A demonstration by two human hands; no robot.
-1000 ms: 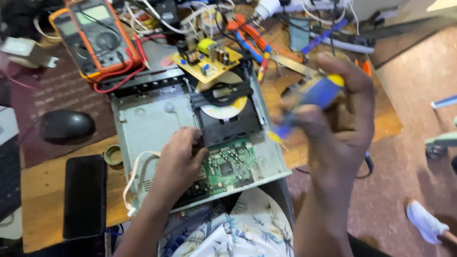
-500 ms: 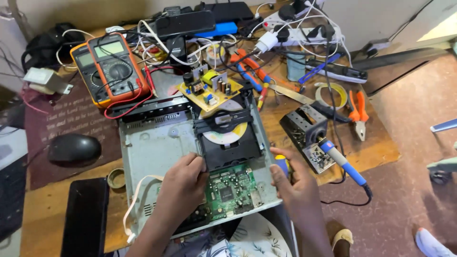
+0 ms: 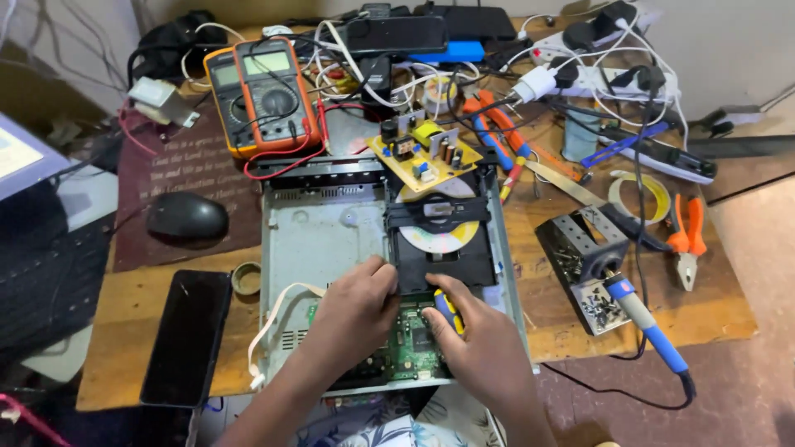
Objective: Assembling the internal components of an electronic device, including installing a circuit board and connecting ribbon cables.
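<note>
Holding a screwdriver (image 3: pixel 448 311) tight, my right hand (image 3: pixel 484 352) points it down at the green board (image 3: pixel 403 341) inside the open player (image 3: pixel 331 240). My left hand (image 3: pixel 358 319) rests loose on the board, gripping nothing.

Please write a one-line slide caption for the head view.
Two hands, left hand and right hand, work on green circuit board inside open grey metal disc player.

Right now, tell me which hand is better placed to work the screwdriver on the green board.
Right. The right hand already grips the yellow-and-blue screwdriver over the green circuit board. The left hand holds no tool and rests on the board beside the disc drive.
</note>
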